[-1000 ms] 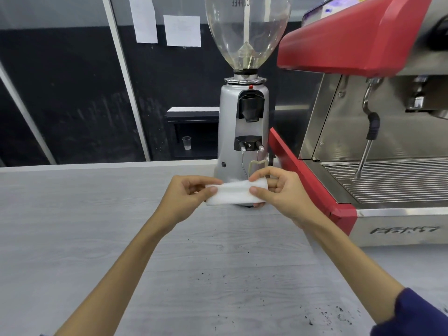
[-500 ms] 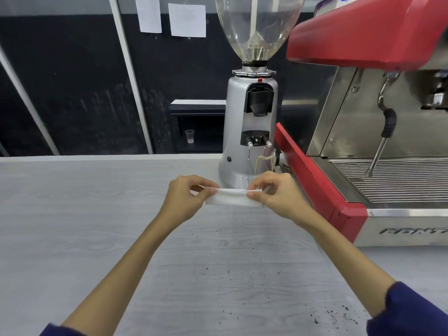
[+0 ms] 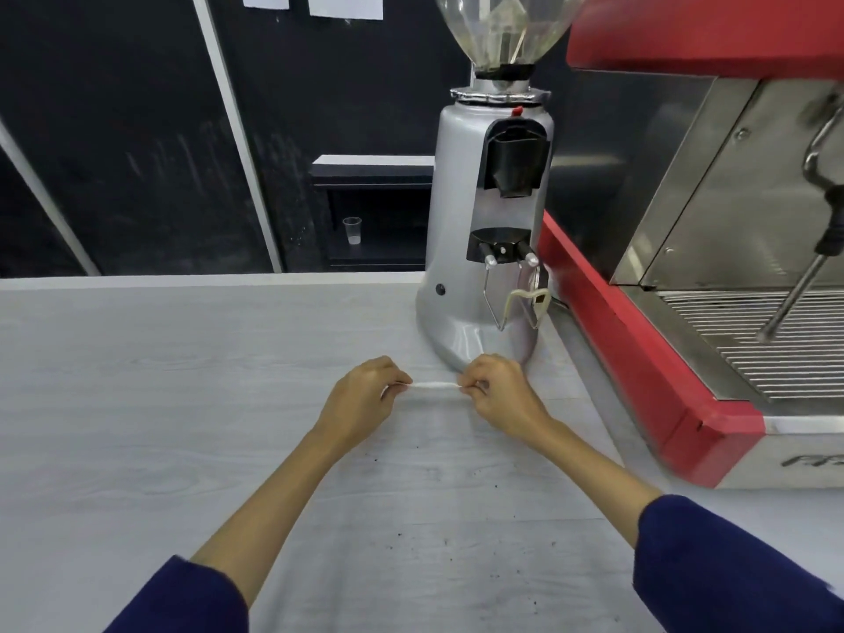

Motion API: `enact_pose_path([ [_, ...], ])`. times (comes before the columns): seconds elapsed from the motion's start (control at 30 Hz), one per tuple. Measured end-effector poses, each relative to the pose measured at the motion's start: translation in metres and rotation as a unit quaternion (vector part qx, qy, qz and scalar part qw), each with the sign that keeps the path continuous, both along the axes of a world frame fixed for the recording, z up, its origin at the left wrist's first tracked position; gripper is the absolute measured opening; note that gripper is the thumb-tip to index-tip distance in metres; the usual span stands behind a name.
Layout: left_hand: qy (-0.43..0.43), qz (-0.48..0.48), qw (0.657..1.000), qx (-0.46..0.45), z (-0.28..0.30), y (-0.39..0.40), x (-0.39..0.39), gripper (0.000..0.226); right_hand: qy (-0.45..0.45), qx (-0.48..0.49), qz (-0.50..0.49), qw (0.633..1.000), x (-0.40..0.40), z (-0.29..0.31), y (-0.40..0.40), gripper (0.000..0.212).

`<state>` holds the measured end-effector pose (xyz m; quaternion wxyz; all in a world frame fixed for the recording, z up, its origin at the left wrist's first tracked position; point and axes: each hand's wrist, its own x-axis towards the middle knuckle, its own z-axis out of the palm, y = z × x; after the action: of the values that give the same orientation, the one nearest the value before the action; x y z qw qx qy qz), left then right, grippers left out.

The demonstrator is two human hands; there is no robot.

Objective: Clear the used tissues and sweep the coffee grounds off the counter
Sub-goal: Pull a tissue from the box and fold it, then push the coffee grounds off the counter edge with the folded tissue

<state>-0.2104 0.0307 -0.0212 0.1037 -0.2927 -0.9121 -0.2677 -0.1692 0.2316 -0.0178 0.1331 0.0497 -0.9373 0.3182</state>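
Observation:
A folded white tissue (image 3: pixel 434 386) is stretched edge-on between both hands, just above the grey counter (image 3: pixel 160 404) in front of the grinder base. My left hand (image 3: pixel 365 399) pinches its left end and my right hand (image 3: pixel 498 395) pinches its right end. Only a thin white strip of the tissue shows. Dark coffee grounds (image 3: pixel 498 573) lie scattered in small specks on the counter nearer to me, between my forearms and toward the right.
A silver coffee grinder (image 3: pixel 484 249) with a clear hopper stands directly behind my hands. A red and steel espresso machine (image 3: pixel 662 358) fills the right side, its steam wand (image 3: pixel 794 290) hanging over the drip grate. A plastic cup (image 3: pixel 352 230) sits on a dark shelf behind the counter.
Both hands have lowered toward the counter with the tissue, which has turned from face-on to flat and edge-on. The view has moved closer and tilted down.

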Motion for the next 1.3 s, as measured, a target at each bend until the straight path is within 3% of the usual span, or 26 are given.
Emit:
enact_pose_path([
  [0.17,-0.076,-0.017,0.996,-0.037,-0.013,0.003,-0.016,0.014,-0.061,0.082,0.029,0.994,-0.003,-0.014,0.002,0.018],
  [0.33,-0.106,-0.02,0.994,-0.032,-0.017,0.002,-0.025,0.016,-0.073,0.078,0.015,0.994,-0.002,-0.018,0.002,0.017],
  [0.5,-0.074,-0.036,0.995,-0.065,-0.017,0.005,-0.026,0.018,-0.08,0.113,0.017,0.99,-0.003,-0.017,-0.002,0.019],
  [0.7,-0.121,-0.062,0.986,-0.091,-0.012,-0.006,-0.021,0.015,-0.085,0.086,0.039,0.992,0.01,-0.018,-0.006,0.022],
  [0.83,-0.089,-0.051,0.992,-0.067,-0.01,-0.002,-0.023,0.019,-0.053,0.042,-0.009,0.998,0.0,-0.015,-0.005,0.024],
  [1.07,-0.062,-0.064,0.99,-0.111,-0.01,-0.007,-0.027,0.021,-0.109,0.119,0.015,0.987,-0.013,-0.017,-0.015,0.03],
  [1.3,-0.084,-0.022,0.992,-0.093,-0.011,-0.034,-0.019,0.016,-0.129,0.139,0.058,0.98,-0.02,-0.009,-0.037,0.038],
])
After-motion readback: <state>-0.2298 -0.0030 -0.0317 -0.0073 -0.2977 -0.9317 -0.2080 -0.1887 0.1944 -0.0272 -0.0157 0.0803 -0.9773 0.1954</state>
